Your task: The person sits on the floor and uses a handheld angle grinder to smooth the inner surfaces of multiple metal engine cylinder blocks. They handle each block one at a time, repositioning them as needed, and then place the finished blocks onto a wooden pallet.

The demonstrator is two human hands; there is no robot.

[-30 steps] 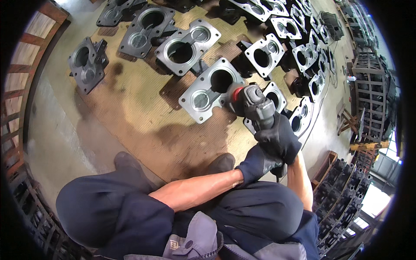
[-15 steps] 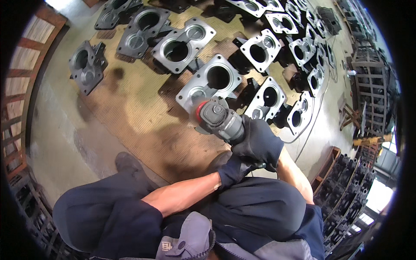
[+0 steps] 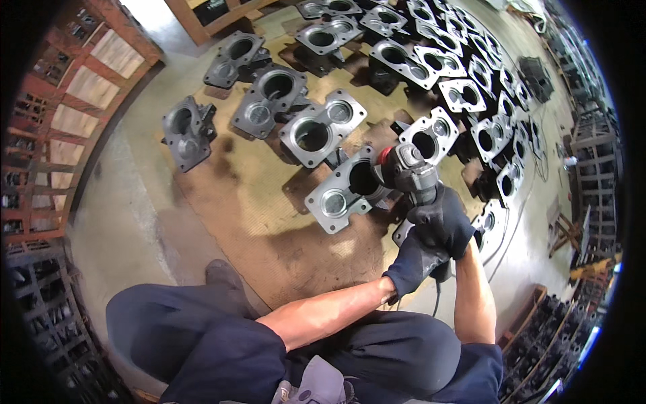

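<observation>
An angle grinder (image 3: 415, 176) with a dark body and a red-edged disc is gripped in both my gloved hands. My right hand (image 3: 445, 217) is closed round its body just behind the head. Lower and to the left, my left hand (image 3: 412, 264) is closed on the rear part, which the glove mostly hides. The grinder's head is over the right end of a grey metal casting (image 3: 332, 221) with a flat flange, one large open bore and a smaller round recess. Whether the disc touches the flange I cannot tell. Another casting (image 3: 402, 232) is partly hidden below the grinder.
Many similar castings (image 3: 323, 128) stand on brown ribbed sheeting (image 3: 262, 232), crowding toward the far right. A cable (image 3: 508, 246) runs along the floor at right. Wooden crates (image 3: 87, 135) line the left, with metal racks (image 3: 595, 168) on the right. My bent legs are in front.
The grinder and both hands have moved right and away from me, from the casting's small recess to its large-bore end. The view has shifted, showing more of the far castings.
</observation>
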